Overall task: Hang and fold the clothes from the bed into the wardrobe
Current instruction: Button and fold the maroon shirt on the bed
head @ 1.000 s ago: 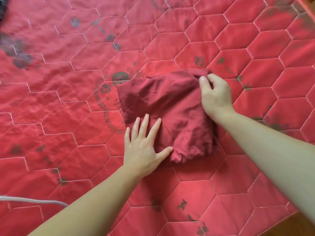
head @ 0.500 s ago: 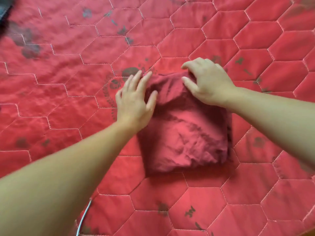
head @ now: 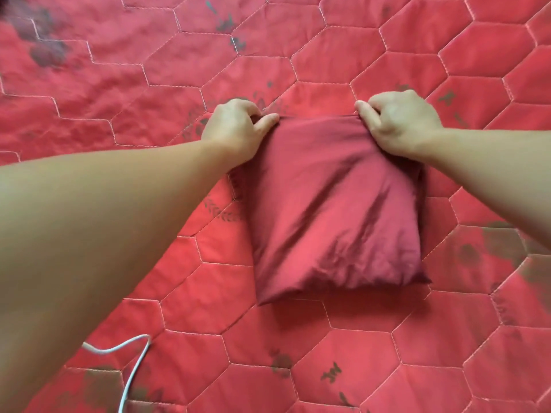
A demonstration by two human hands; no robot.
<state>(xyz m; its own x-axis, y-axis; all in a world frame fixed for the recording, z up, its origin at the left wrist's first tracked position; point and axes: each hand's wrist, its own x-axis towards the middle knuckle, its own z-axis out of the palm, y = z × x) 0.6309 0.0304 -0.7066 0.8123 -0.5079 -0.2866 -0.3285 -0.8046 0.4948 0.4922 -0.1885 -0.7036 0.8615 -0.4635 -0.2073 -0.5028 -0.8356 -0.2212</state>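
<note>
Folded dark red garment point(head: 334, 210) lying on a red quilted bedspread point(head: 417, 55). Left hand point(head: 235, 126) and right hand point(head: 402, 123) each pinch a far corner, fingers curled around the cloth.

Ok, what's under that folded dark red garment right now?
The folded garment lies on the red quilted bedspread; both hands grip its far corners. Anything beneath it is covered.

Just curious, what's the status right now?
Left hand and right hand grip far corners of folded dark-red cloth garment. Flat on red quilted bedcover. White cable nearby, clear.
</note>
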